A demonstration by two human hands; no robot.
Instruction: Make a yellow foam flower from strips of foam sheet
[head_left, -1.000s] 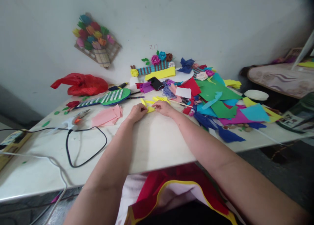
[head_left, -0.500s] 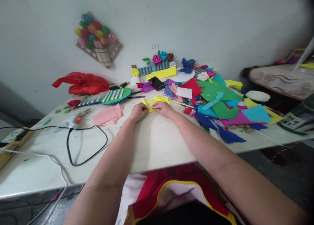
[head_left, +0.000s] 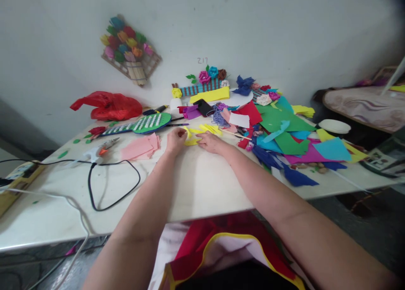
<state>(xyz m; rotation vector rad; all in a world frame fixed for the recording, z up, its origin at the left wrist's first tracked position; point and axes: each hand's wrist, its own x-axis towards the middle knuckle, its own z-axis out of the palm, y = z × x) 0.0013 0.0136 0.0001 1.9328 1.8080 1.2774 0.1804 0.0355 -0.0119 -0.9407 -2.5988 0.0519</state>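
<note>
Between my hands a strip of yellow crepe paper lies low over the white table. My left hand pinches its left end, which stands up a little from the table. The fingers of my right hand are bent onto the strip's right end; whether they grip it or press it down is hard to see. Just behind my right hand lie more yellow paper strips. Pink paper sheets are stacked to the left of my left hand.
A glue gun with a looping black cable rests on the left. Behind it are a green guitar-shaped craft and a red plastic bag. Coloured paper heaps over the right side, beside a thin stick. A black phone lies farther back.
My left hand has moved slightly left, away from my right hand. More of the yellow strip now shows between them, and its left end is raised. The view has shifted a little.
</note>
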